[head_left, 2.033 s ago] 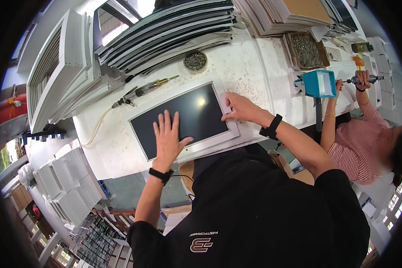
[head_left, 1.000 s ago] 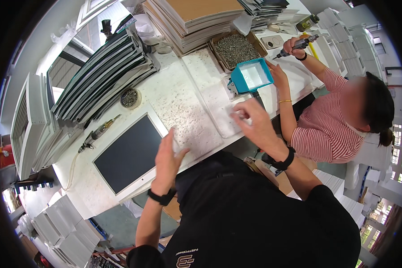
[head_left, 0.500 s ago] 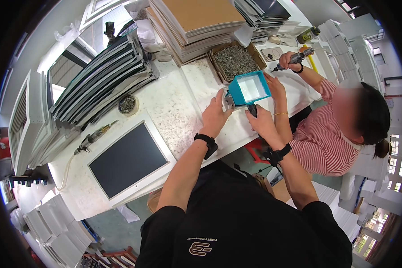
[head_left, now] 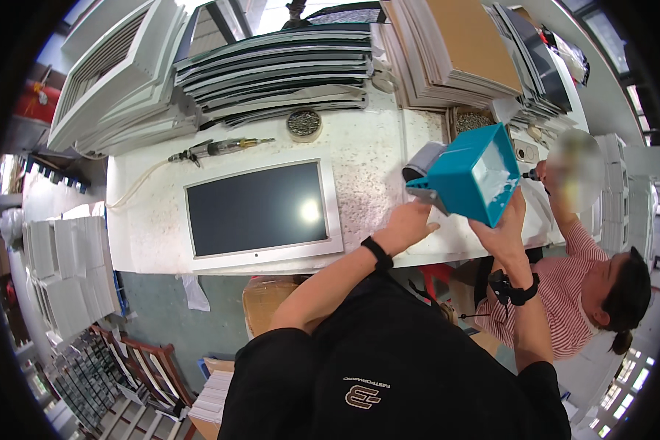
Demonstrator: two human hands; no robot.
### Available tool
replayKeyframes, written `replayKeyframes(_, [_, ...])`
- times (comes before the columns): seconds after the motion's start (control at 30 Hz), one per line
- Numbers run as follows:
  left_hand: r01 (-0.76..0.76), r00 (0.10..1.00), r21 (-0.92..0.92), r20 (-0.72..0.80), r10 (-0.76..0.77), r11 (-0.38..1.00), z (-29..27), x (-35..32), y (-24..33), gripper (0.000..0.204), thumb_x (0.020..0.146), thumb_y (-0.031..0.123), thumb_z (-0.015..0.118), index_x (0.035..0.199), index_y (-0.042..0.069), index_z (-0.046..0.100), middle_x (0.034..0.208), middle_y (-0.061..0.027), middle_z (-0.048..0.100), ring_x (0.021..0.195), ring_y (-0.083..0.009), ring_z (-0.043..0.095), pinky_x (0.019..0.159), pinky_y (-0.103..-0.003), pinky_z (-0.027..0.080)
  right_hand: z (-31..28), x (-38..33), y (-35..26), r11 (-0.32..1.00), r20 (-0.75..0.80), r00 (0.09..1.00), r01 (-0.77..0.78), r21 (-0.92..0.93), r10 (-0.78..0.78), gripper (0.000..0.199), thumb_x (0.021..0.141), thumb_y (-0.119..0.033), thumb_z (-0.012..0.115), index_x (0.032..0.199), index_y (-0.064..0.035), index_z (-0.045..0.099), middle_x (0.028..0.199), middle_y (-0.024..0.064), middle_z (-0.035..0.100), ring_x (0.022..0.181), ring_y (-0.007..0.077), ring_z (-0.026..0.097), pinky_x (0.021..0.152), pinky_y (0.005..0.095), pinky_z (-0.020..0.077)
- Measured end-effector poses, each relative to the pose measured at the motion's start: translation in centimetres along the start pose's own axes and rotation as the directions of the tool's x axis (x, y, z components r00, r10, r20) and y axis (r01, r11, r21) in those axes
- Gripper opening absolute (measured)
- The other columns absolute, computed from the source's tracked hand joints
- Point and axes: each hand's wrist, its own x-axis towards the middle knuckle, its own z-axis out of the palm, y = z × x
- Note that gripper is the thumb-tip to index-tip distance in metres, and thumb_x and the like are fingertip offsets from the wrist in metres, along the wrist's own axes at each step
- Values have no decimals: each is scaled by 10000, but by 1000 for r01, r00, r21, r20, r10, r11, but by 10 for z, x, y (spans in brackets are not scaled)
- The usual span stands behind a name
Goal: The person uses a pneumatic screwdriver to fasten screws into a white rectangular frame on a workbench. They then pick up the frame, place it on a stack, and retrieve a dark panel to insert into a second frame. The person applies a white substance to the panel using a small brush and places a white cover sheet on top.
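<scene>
A teal hand-held glue roller [head_left: 447,180] hangs tilted over the right part of the table. Its box-shaped hopper is open toward the right and has white residue inside. A dark grey roller and a metal bracket show at its left end. My left hand [head_left: 405,229] grips the bracket end, with its thumb standing out to the right. My right hand [head_left: 504,233] holds the hopper from below at its right corner; the black handle is hidden. Left of my hands, a white-framed panel [head_left: 260,209] with a dark screen lies flat on the table.
An electric screwdriver [head_left: 224,147] with a pale cord and a round tin of screws [head_left: 303,125] lie beyond the panel. Stacked panels [head_left: 279,70] and brown boards [head_left: 477,44] line the back. At right, a co-worker [head_left: 572,293] in a striped shirt holds a tool close to the hopper.
My view has swung left. The glue roller has been raised and tilted, its hopper opening turned to the right. My right hand has shifted from the black handle to the hopper's lower corner.
</scene>
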Motion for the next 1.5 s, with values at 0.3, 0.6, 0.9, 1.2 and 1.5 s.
replayKeyframes(0.3, [241, 688, -262, -633, -355, 935, -132, -232, -87, 291, 960, 79, 693, 1250, 56, 681, 1047, -144, 711, 956, -312, 687, 851, -430, 547, 91, 85, -56, 978, 591, 792, 206, -20, -155, 201, 761, -125, 768, 757, 43, 658, 708, 259, 631, 657, 458, 632, 611, 473, 513])
replayKeyframes(0.6, [734, 206, -24, -944, -257, 678, -163, -342, -247, 433, 993, 157, 662, 1408, 53, 596, 1300, -197, 597, 1211, -376, 546, 1052, -485, 438, 148, 127, -88, 916, 708, 677, 386, -109, -201, 217, 781, -156, 770, 764, 11, 632, 722, 228, 657, 704, 455, 651, 650, 496, 527])
replayKeyframes(0.9, [752, 112, -151, -930, -350, 642, -165, -339, -267, 467, 973, 281, 718, 1379, 64, 640, 1215, -162, 601, 1125, -344, 561, 998, -463, 455, 164, 134, -97, 903, 743, 644, 408, -132, -182, 218, 801, -168, 782, 804, 3, 646, 744, 219, 673, 722, 443, 667, 669, 492, 542])
replayKeyframes(1.2, [787, 81, -161, -930, -358, 595, -165, -336, -269, 468, 953, 309, 742, 1353, 80, 661, 1200, -140, 610, 1106, -329, 572, 978, -449, 462, 184, 137, -111, 875, 777, 596, 466, -128, -204, 230, 846, -187, 779, 917, -7, 654, 743, 222, 684, 721, 439, 678, 672, 506, 547])
replayKeyframes(1.5, [778, 80, -140, -945, -318, 613, -165, -337, -272, 453, 930, 292, 759, 1329, 107, 652, 1186, -123, 621, 1100, -320, 582, 927, -448, 463, 227, 140, -170, 873, 756, 595, 483, -65, -273, 193, 817, -131, 763, 847, 18, 644, 724, 248, 660, 709, 468, 655, 676, 526, 529])
